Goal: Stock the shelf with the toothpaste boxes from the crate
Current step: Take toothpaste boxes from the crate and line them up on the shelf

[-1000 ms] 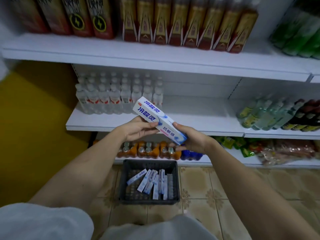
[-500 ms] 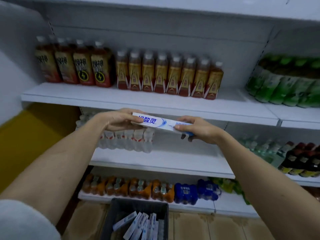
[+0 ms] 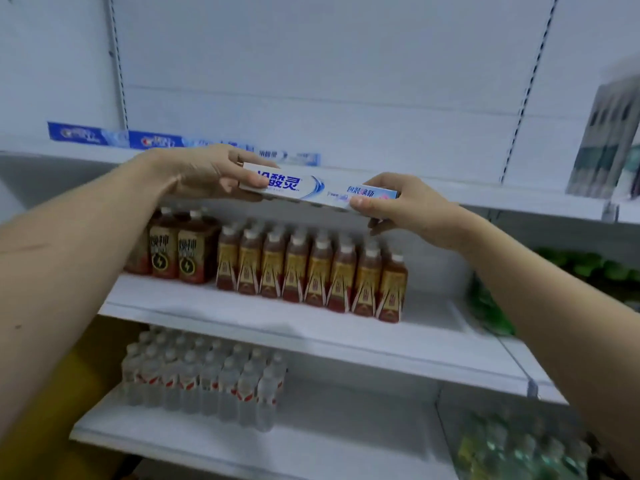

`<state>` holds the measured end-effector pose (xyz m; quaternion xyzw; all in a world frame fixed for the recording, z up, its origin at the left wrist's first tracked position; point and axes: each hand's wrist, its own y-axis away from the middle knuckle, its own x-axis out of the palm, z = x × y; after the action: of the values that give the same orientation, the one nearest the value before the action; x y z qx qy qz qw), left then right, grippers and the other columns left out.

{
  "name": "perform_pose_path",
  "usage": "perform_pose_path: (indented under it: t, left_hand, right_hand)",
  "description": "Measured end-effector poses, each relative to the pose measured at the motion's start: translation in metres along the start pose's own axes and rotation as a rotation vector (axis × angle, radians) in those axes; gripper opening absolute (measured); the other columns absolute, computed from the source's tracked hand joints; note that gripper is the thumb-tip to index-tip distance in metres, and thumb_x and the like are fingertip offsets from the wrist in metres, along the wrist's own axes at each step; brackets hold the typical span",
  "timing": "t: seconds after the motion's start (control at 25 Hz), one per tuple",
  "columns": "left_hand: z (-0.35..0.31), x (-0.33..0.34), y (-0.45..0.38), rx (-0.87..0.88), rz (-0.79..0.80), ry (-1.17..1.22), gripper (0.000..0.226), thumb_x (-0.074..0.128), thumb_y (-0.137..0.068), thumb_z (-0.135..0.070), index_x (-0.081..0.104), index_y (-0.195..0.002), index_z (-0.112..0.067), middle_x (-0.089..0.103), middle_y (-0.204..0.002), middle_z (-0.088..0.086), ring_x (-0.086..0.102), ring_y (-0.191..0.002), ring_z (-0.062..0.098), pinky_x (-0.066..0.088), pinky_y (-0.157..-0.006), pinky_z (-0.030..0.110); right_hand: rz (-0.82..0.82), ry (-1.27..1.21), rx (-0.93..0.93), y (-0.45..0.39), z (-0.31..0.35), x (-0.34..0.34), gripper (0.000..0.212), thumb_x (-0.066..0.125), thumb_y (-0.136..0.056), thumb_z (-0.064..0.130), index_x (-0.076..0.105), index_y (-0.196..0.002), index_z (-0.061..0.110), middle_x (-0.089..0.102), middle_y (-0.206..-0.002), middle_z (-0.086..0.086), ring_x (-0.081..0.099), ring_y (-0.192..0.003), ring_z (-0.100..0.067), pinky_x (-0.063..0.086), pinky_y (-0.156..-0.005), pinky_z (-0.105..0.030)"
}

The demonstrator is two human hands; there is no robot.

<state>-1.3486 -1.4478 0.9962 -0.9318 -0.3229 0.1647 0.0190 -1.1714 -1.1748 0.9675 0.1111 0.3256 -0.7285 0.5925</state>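
Toothpaste box [image 3: 320, 189]: level at top shelf [image 3: 485, 199] edge, left hand [image 3: 211, 171] and right hand [image 3: 398, 206] each pinching an end. Risk: nudging shelved boxes [image 3: 156, 140] far-left askew if slid in carelessly.

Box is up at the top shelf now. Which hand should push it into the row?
Left, probably. The left hand grips the toothpaste box at the end nearest the boxes already shelved; the right hand pinches the far end.

White toothpaste box [image 3: 311, 188] with blue lettering, pink end; white shelf [image 3: 485, 199]; amber bottles [image 3: 311, 271], gold-and-red labels.
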Motion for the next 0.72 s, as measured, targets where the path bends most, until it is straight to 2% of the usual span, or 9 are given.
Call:
perform_pose_path:
  t: [0.12, 0.2, 0.32, 0.4, 0.52, 0.64, 0.72]
  left_hand:
    - [-0.025, -0.011, -0.011, 0.062, -0.043, -0.059, 0.087, 0.098, -0.037, -0.025, 0.067, -0.115, -0.006, 0.074, -0.105, 0.009, 0.071, -0.091, 0.013, 0.057, -0.074, 0.02]
    - [-0.034, -0.017, -0.02, 0.076, -0.052, -0.139, 0.062, 0.087, -0.056, -0.021, 0.067, -0.113, -0.006, 0.074, -0.101, 0.004, 0.07, -0.09, 0.011, 0.057, -0.075, 0.02]
    - [-0.047, -0.032, -0.043, 0.082, -0.109, -0.397, 0.029, 0.071, -0.084, -0.018, 0.068, -0.113, -0.017, 0.073, -0.107, -0.005, 0.066, -0.096, 0.007, 0.057, -0.084, 0.025]
    - [-0.054, -0.038, -0.062, 0.094, -0.183, -0.552, 0.028, 0.07, -0.088, -0.024, 0.065, -0.116, -0.023, 0.069, -0.112, -0.006, 0.064, -0.097, 0.007, 0.055, -0.084, 0.029]
    - [-0.056, -0.037, -0.093, 0.103, -0.242, -0.681, 0.041, 0.073, -0.087, -0.029, 0.056, -0.124, -0.023, 0.062, -0.11, -0.007, 0.062, -0.091, 0.01, 0.054, -0.078, 0.029]
    - [-0.052, -0.04, -0.13, 0.094, -0.247, -0.711, 0.044, 0.075, -0.086, -0.027, 0.056, -0.125, -0.018, 0.059, -0.108, -0.003, 0.062, -0.081, 0.013, 0.054, -0.066, 0.024]
    - [-0.051, -0.045, -0.16, 0.095, -0.242, -0.732, 0.045, 0.077, -0.084, -0.024, 0.058, -0.124, -0.014, 0.062, -0.113, 0.003, 0.065, -0.079, 0.015, 0.053, -0.061, 0.021]
  right_hand:
    - [-0.013, 0.074, -0.078, -0.028, 0.026, -0.025, 0.041, 0.076, -0.082, 0.039, 0.066, -0.111, 0.012, 0.066, -0.102, -0.008, 0.065, -0.077, -0.016, 0.061, -0.075, -0.033]
    - [-0.021, 0.158, -0.091, -0.049, 0.036, -0.036, 0.038, 0.075, -0.082, 0.041, 0.068, -0.11, 0.016, 0.066, -0.102, -0.007, 0.064, -0.079, -0.015, 0.061, -0.075, -0.034]
    - [-0.066, 0.34, -0.081, -0.083, 0.043, -0.049, 0.035, 0.073, -0.082, 0.047, 0.068, -0.11, 0.027, 0.067, -0.103, -0.001, 0.061, -0.083, -0.014, 0.059, -0.075, -0.034]
    - [-0.094, 0.442, -0.071, -0.102, 0.044, -0.057, 0.038, 0.072, -0.082, 0.049, 0.065, -0.114, 0.029, 0.064, -0.101, 0.004, 0.059, -0.081, -0.013, 0.054, -0.074, -0.03]
    - [-0.142, 0.606, -0.046, -0.132, 0.045, -0.072, 0.044, 0.073, -0.082, 0.048, 0.062, -0.121, 0.03, 0.059, -0.106, 0.006, 0.057, -0.081, -0.01, 0.045, -0.07, -0.022]
    - [-0.117, 0.807, 0.006, -0.164, 0.039, -0.084, 0.046, 0.073, -0.081, 0.05, 0.062, -0.121, 0.03, 0.058, -0.114, 0.006, 0.057, -0.095, -0.017, 0.04, -0.079, -0.028]
    - [-0.085, 0.896, 0.027, -0.187, 0.031, -0.092, 0.043, 0.072, -0.08, 0.05, 0.063, -0.117, 0.03, 0.061, -0.111, 0.008, 0.057, -0.096, -0.016, 0.043, -0.081, -0.031]
